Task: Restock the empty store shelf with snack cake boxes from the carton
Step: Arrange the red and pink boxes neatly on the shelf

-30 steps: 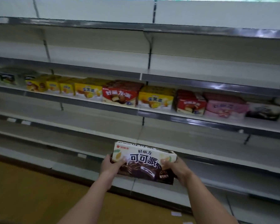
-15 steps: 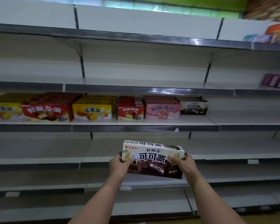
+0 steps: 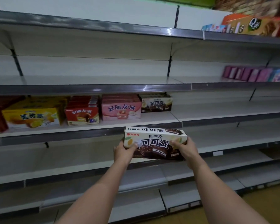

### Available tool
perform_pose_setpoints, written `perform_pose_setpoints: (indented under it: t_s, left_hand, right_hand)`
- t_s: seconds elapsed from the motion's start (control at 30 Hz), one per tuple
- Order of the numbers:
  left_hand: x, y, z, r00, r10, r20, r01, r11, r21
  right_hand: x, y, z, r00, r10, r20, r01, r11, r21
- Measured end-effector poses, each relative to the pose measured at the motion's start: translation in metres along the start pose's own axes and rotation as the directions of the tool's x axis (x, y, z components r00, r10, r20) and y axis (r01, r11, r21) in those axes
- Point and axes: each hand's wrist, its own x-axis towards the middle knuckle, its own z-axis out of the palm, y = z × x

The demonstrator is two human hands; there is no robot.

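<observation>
- My left hand (image 3: pixel 124 151) grips the left end of the cocoa pie box (image 3: pixel 155 143), thumb over the front face, fingers hidden behind; grip closed tight on the box.
- My right hand (image 3: pixel 185 148) grips the right end the same way, thumb on the front, rest of the fingers wrapped under and behind.
- Box is held lengthwise, roughly level, slight tilt down to the right, front face toward me, in the air in front of the shelf edge (image 3: pixel 87 135) of the stocked shelf, not resting on anything.
- Surface: long white metal store shelves with grey front rails, several tiers; yellowish floor (image 3: pixel 265 202) at bottom right.
- On the stocked shelf, left to right: yellow box (image 3: pixel 31 117), red box (image 3: pixel 82 114), pink box (image 3: pixel 121 109), then a matching cocoa box (image 3: pixel 156 104) at the end of the row; more boxes stacked behind each. Far left is blurred.
- Bare shelf board (image 3: pixel 225 107) runs to the right of that matching box.
- The held box is just below and in front of the matching one, apart from it.
- Upper right: purple packs (image 3: pixel 247 74) one tier up, orange and brown packs (image 3: pixel 255 25) on the top tier, blurred.
- Nothing stands between the held box and the shelf.
</observation>
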Motion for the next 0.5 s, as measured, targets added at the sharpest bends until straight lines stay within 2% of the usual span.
perform_pose_setpoints:
  t_s: [0.23, 0.37, 0.5]
  left_hand:
    - [0.053, 0.034, 0.066, 0.999, 0.05, 0.014, -0.05, 0.999, -0.016]
    - [0.091, 0.057, 0.095, 0.996, 0.086, 0.026, -0.085, 0.995, -0.055]
    - [0.129, 0.074, 0.118, 0.998, 0.055, -0.007, -0.055, 0.998, 0.005]
  right_hand:
    - [0.083, -0.009, -0.035, 0.996, -0.034, -0.082, 0.004, 0.939, -0.344]
    - [0.127, -0.027, -0.047, 0.987, -0.086, -0.135, -0.019, 0.774, -0.633]
    - [0.179, -0.045, -0.048, 0.984, -0.11, -0.14, -0.014, 0.738, -0.675]
